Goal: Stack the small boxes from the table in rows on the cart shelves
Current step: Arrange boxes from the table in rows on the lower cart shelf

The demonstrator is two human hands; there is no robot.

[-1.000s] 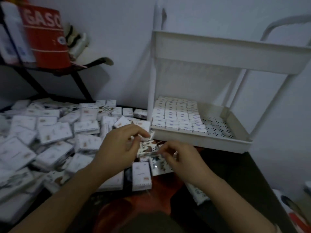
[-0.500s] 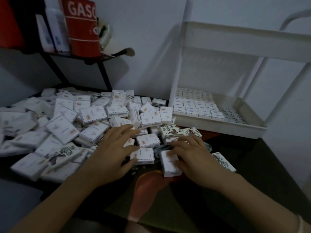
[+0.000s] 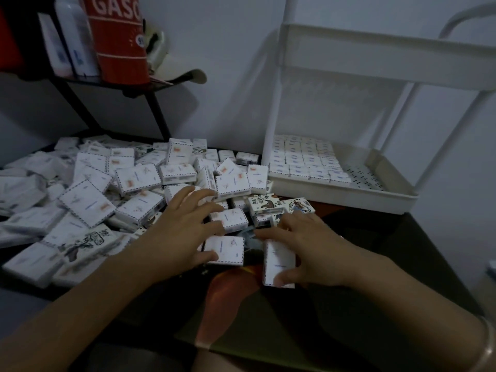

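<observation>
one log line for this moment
step: gathering | left hand: touching loose boxes | right hand: gripping box | cart shelf: partly filled

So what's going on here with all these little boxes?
A person is working through a heap of small boxes on the table. Their right hand grips one box at the near edge; the left hand rests spread over others. The cart's lower shelf already holds neat rows, with room left at its right end.
</observation>
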